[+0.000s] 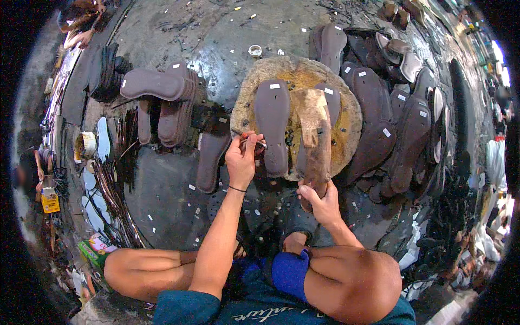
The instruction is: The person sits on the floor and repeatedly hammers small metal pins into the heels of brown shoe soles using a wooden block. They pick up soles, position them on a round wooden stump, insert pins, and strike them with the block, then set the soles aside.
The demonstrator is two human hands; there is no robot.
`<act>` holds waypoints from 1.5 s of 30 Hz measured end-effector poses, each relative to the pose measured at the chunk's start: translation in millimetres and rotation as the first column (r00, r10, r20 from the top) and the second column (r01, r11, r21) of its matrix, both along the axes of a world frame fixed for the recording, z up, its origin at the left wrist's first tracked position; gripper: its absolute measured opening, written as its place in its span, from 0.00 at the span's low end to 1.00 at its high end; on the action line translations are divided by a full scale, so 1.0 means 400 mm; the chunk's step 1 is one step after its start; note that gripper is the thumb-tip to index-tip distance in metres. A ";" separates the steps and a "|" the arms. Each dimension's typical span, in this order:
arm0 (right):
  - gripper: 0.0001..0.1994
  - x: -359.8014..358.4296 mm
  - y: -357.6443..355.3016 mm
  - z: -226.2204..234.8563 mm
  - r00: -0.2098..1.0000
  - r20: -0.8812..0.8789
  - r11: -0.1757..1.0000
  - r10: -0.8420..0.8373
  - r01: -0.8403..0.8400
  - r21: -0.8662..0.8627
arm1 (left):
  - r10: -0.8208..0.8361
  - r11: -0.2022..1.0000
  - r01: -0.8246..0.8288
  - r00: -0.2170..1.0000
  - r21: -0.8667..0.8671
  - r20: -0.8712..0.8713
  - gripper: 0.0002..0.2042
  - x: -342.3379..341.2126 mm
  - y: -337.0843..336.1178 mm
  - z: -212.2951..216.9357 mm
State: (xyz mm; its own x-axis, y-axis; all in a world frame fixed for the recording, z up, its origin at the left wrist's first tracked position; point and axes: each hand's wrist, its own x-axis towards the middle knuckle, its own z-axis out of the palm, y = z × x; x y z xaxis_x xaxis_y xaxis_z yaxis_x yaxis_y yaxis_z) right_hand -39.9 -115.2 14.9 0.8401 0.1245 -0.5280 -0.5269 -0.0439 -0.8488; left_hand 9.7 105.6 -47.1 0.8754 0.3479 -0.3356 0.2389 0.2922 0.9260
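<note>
Brown sole (272, 127) lengthwise away, left hand (241, 157) pinching small tool (253, 141), right hand (319, 203) gripping wooden mallet (316, 135)

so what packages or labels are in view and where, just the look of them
Yellow carton: far left on the floor, small and boxy.
Green packet: lower left by the knee, flat, green with pink.
White stickers: small rectangles on the brown soles at centre and right.
Tape roll: left, pale ring.

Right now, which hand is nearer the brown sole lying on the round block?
Left. The left hand touches the brown sole's edge; the right hand grips a wooden mallet beside it.
</note>
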 end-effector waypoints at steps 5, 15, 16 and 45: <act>0.25 -0.009 -0.021 0.016 1.000 -0.009 1.000 0.019 -0.019 -0.008 | 0.027 0.990 -0.028 1.000 0.140 0.006 0.11 0.004 -0.027 -0.001; 0.31 0.118 -0.050 0.349 0.946 0.316 0.960 -0.066 -0.026 0.277 | -0.182 0.678 -0.014 0.965 0.735 0.187 0.08 0.014 -0.069 0.046; 0.33 0.137 -0.040 0.330 0.893 0.440 0.905 -0.096 -0.106 0.413 | -0.168 0.650 -0.011 0.973 0.759 0.158 0.08 -0.007 -0.044 0.027; 0.41 0.063 0.036 -0.065 0.773 0.520 0.789 0.364 0.040 -0.613 | -0.014 0.303 0.371 0.923 0.878 -0.385 0.24 -0.066 0.252 -0.054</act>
